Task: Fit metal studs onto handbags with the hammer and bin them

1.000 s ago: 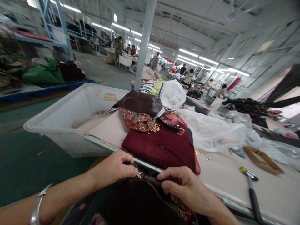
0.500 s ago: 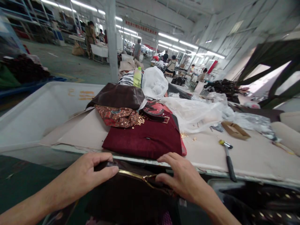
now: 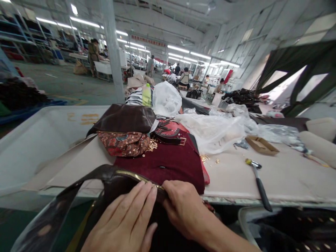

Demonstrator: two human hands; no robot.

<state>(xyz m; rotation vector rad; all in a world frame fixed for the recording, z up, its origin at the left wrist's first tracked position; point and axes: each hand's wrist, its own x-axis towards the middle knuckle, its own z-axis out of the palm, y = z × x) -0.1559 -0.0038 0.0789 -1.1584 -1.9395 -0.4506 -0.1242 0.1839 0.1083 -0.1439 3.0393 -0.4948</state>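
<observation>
A dark brown bag (image 3: 110, 182) with a gold zipper along its top sits at the near table edge, its strap hanging down to the left. My left hand (image 3: 126, 220) lies flat on the bag's front, fingers stretched out together toward the zipper. My right hand (image 3: 183, 206) curls over the bag's top right end, fingers pressed on the zipper edge. Just behind the bag lies a maroon fabric piece (image 3: 168, 162). On it rest a red patterned pouch (image 3: 123, 143), a brown leather bag (image 3: 123, 119) and a dark red strap with a gold buckle (image 3: 172, 134).
A hammer (image 3: 258, 182) lies on the beige table (image 3: 262, 175) to the right, beyond scattered gold studs (image 3: 207, 159). Clear plastic sheeting (image 3: 215, 129), a small cardboard tray (image 3: 261, 145) and a green bottle (image 3: 146, 95) lie farther back. A large white bin (image 3: 31, 140) stands left. People work at distant tables.
The bag has been lifted up against the table edge. My left hand let go of the zipper end and now lies flat on the bag's front; my right hand shifted left onto the zipper.
</observation>
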